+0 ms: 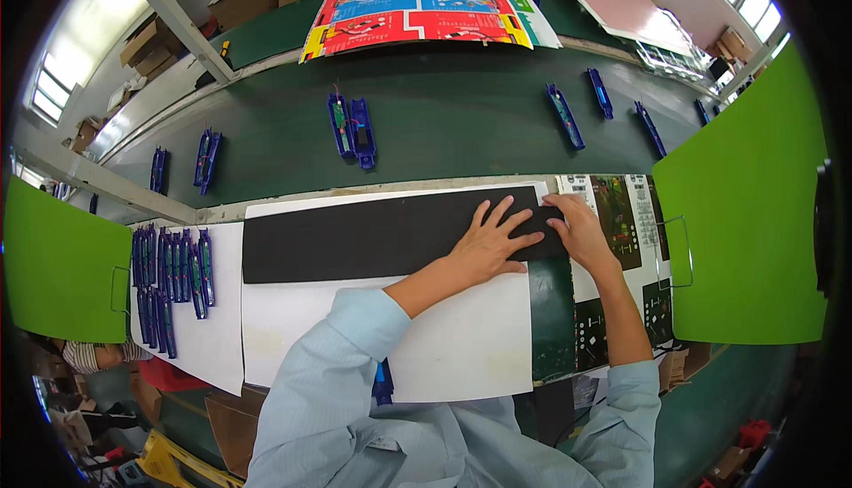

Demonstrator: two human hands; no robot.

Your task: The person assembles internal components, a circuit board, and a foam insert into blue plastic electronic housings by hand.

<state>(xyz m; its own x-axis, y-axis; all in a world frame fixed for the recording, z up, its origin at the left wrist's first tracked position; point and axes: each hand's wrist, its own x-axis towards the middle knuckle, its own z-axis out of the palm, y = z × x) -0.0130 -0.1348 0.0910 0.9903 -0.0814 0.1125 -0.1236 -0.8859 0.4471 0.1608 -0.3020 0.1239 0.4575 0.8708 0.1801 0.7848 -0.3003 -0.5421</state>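
A long black sheet, a flat strip (355,238), lies across a white board (426,337) on the bench in front of me. My left hand (491,244) rests flat on the strip near its right end, fingers spread. At that same end, my right hand (583,232) is closed, with bent fingers and thumb by the strip's edge. Whatever it pinches is too small to make out. A small white corner (540,192) shows beside its fingertips. A blue plastic casing (382,383) lies partly hidden by my left sleeve at the board's front edge.
Several blue casings (173,266) with green circuit boards lie at left. Others, including an open pair (352,129), sit on the green conveyor (444,124). Green panels (745,195) flank the bench. Printed sheets (426,18) lie beyond; a printed board (612,310) is at right.
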